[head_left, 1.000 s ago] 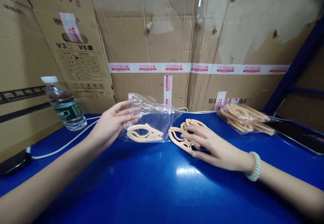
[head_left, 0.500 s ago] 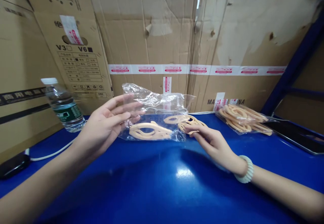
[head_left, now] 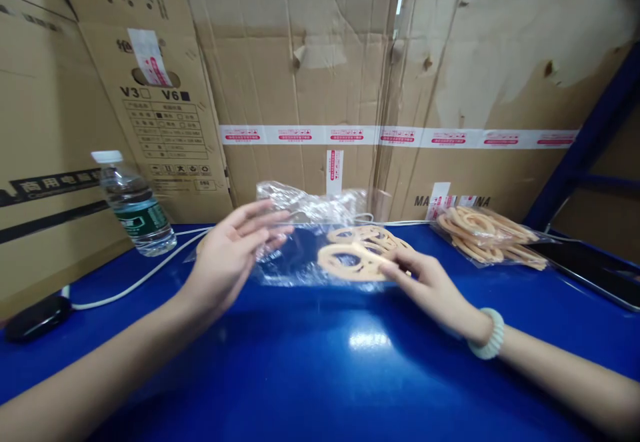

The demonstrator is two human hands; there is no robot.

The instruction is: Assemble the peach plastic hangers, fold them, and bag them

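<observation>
A clear plastic bag [head_left: 305, 242] lies on the blue table [head_left: 320, 369], its mouth toward the right. My left hand [head_left: 235, 259] is at the bag's left end, fingers stretched out and touching the plastic. My right hand [head_left: 427, 282] pinches a small stack of beige oval plastic pieces [head_left: 357, 252] that sit partly inside the bag. A pale bead bracelet [head_left: 487, 335] is on my right wrist.
A water bottle [head_left: 135, 205] stands at the left. A white cable [head_left: 135, 282] runs to a black device [head_left: 35, 319]. A filled bag of beige pieces [head_left: 487, 235] and a dark tablet [head_left: 595, 269] lie at the right. Cardboard boxes [head_left: 320, 82] wall the back.
My right hand lifted the beige pieces from the table and moved them left into the bag's mouth. The piece that lay in the bag's left half is no longer seen there.
</observation>
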